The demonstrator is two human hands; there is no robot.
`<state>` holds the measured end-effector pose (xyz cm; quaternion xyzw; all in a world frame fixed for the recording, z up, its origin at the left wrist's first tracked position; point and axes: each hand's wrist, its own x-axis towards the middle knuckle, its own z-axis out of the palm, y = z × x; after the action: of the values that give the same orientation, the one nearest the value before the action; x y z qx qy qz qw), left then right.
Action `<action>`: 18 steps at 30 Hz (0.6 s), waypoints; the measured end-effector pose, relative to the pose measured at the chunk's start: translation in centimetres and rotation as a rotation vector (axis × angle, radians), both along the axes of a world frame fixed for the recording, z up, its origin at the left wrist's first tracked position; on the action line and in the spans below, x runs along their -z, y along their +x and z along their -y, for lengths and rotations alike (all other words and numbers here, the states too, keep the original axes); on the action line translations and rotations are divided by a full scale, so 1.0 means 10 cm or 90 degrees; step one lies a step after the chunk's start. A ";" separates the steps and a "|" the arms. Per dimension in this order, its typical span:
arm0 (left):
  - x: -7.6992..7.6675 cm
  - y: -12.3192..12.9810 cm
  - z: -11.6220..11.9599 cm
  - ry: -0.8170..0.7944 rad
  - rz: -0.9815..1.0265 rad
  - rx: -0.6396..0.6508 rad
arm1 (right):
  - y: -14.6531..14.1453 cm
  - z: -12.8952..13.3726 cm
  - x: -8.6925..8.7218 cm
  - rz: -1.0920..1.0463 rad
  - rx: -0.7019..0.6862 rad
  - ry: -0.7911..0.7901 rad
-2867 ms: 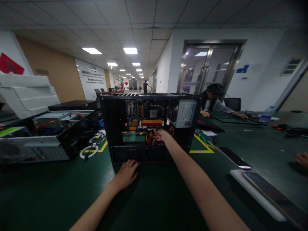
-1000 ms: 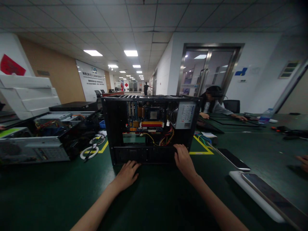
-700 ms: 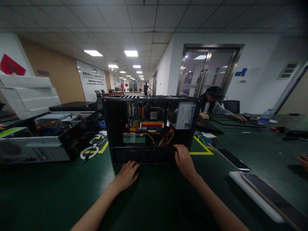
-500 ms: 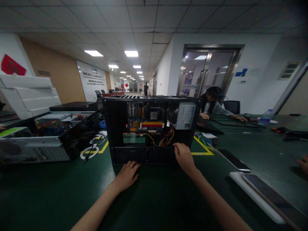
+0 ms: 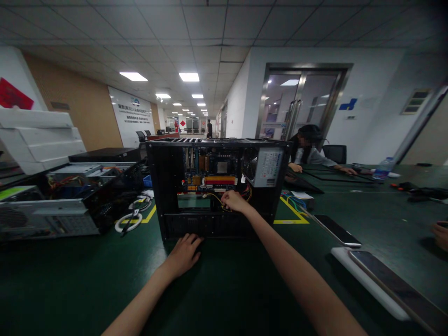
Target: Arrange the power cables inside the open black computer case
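A black computer case [image 5: 196, 224] stands on the table with its open side facing me. Inside it are a motherboard [image 5: 210, 163] and, at the upper right, a power supply [image 5: 269, 167]. My left hand [image 5: 184, 254] lies flat on the table with fingers extended, its fingertips at the case's lower front edge. Reaching into the case, my right hand [image 5: 236, 201] has its fingers pinched together on a thin yellow cable [image 5: 214, 197]. More coloured wires [image 5: 248, 190] are bundled behind that hand, partly hidden by it.
At left lies another opened computer case [image 5: 70, 205], with a coiled white cable [image 5: 129, 222] beside it. On the right are a phone [image 5: 338, 230], another phone on a white slab [image 5: 371, 284], and a bottle [image 5: 383, 168]. A co-worker [image 5: 310, 144] sits across the table.
My right hand has left the case's lower rim and moved up and left into the case, onto the yellow cable. My left hand has stayed in place.
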<state>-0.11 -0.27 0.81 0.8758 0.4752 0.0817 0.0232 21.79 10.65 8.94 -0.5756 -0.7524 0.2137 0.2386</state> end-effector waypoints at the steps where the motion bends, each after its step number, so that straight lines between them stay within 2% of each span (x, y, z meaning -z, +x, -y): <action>1: -0.01 0.00 0.00 -0.003 0.000 -0.001 | -0.04 -0.06 0.03 -0.007 -0.007 -0.044; 4: -0.02 0.01 0.01 -0.008 0.004 0.000 | -0.16 -0.17 0.08 -0.014 -0.029 -0.163; 7: 0.00 0.00 0.00 -0.003 0.005 0.000 | -0.25 -0.24 0.09 0.022 -0.041 -0.224; 14: 0.04 -0.01 -0.03 0.001 -0.004 -0.002 | -0.35 -0.39 0.10 0.195 -0.100 -0.256; 18: 0.03 -0.01 -0.02 -0.004 -0.006 -0.006 | -0.40 -0.47 0.15 0.281 -0.136 -0.240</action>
<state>-0.22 -0.09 0.54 0.8739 0.4795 0.0761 0.0234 17.77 15.33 7.41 -0.5599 -0.7895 0.2431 -0.0649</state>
